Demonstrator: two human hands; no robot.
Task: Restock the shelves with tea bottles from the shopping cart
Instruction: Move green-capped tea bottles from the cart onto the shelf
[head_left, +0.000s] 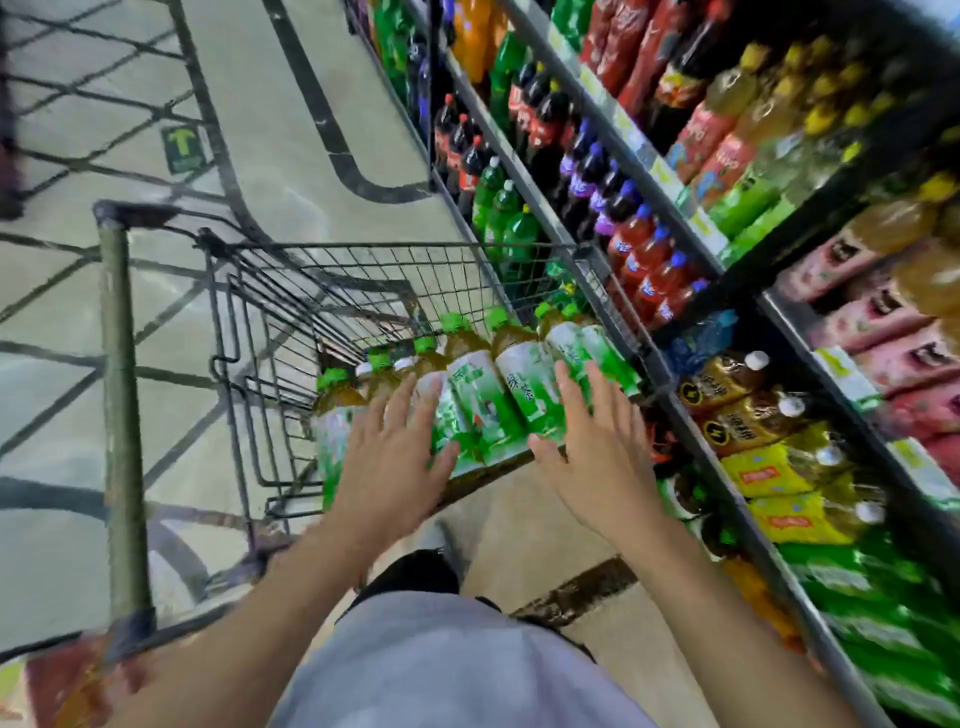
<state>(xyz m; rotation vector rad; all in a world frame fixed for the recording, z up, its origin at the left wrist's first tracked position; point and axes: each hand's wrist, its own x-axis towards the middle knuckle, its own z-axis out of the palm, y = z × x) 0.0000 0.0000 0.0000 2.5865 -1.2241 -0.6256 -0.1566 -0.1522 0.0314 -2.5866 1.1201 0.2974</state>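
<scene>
Wire cart — stocked shelves just beside, right.

Tea bottles at the centre hold amber-brown liquid, with bright green caps and white labels printed with green leaves and green characters. The shopping cart holding them is dark grey wire, its handle bar at nine o'clock a dull olive green. The floor toward eleven o'clock is pale grey-beige with dark curving bands and a green sticker bearing a yellow arrow. Shelves from one to four o'clock show green, orange, red, purple and near-black bottles, then pink packs and yellow labels. At six o'clock, the person's shirt is pale lavender-grey.
</scene>
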